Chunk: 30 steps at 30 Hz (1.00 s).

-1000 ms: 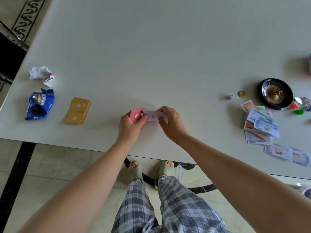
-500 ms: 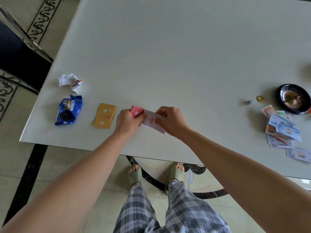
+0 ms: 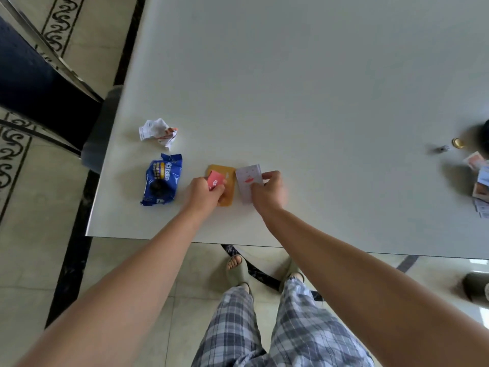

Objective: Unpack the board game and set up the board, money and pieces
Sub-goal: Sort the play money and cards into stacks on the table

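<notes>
Two hands hold cards. The left hand (image 3: 202, 192) pinches red cards (image 3: 214, 180) right over the yellow pile (image 3: 227, 198). The right hand (image 3: 268, 190) grips the white pile (image 3: 247, 178), maybe resting on the table (image 3: 317, 102), just right of the yellow one, long sides lined up.

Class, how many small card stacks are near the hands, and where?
3. Flat orange card stack on the white table; small red card stack in the left hand; pale grey card stack in the right hand. More may sit beneath the hands.
</notes>
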Available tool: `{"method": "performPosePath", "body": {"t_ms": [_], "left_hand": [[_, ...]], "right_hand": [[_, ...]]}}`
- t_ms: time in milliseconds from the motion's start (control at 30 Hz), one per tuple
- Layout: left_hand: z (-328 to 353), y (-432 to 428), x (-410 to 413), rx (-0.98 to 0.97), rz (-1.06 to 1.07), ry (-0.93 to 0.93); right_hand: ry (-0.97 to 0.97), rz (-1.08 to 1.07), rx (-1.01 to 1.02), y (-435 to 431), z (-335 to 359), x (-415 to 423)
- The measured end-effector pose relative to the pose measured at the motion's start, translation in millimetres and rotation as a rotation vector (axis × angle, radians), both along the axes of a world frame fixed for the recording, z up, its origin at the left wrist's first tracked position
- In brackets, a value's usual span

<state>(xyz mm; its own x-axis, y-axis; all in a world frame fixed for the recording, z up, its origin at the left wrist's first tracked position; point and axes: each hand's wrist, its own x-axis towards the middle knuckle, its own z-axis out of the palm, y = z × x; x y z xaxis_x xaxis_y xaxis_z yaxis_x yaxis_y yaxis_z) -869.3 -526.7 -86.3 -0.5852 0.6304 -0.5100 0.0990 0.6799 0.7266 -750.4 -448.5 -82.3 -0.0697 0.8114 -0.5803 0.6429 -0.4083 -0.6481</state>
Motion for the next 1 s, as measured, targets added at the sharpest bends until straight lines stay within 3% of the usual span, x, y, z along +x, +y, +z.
{"method": "performPosePath", "body": {"t_ms": [133, 300, 433, 567, 700, 767, 900, 1000], "left_hand": [[-7, 2, -2, 0.024, 0.020, -0.055], [-11, 4, -5, 0.024, 0.023, -0.101], [-13, 3, -8, 0.014, 0.004, -0.090], [-13, 2, -12, 0.028, 0.000, -0.177], [3, -3, -14, 0.092, 0.014, -0.250], [12, -5, -14, 0.142, 0.040, -0.310], [23, 4, -9, 0.193, 0.001, -0.408], [26, 14, -2, 0.165, -0.057, -0.414]], "right_hand": [[-0.095, 0.039, 0.186, -9, 6, -6], [-0.134, 0.091, 0.223, -18, 5, -13], [-0.332, 0.356, 0.195, -10, 10, -16], [-0.668, 0.699, 0.192, -3, 17, -21], [-0.856, 0.911, 0.200, 3, 30, -22], [-0.882, 0.955, 0.219, 11, 41, -21], [-0.753, 0.761, 0.254, 34, 54, -10], [-0.658, 0.829, 0.137, 39, 57, 2]]}}
